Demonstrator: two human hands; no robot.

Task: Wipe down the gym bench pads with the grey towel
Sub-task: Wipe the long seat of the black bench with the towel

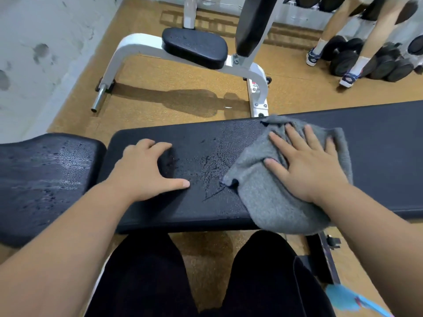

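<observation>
Since the long pad [377,156] looks wet left of the towel [274,202] lying on it, and the seat pad [45,179] too, you're maybe halfway. Right grip [306,168] presses the towel flat, fingers apart; left grip [142,170] rests open, empty.

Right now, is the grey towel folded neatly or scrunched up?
Scrunched. The grey towel lies bunched and wrinkled on the bench pad under the flat right hand, overhanging the near edge.
</observation>
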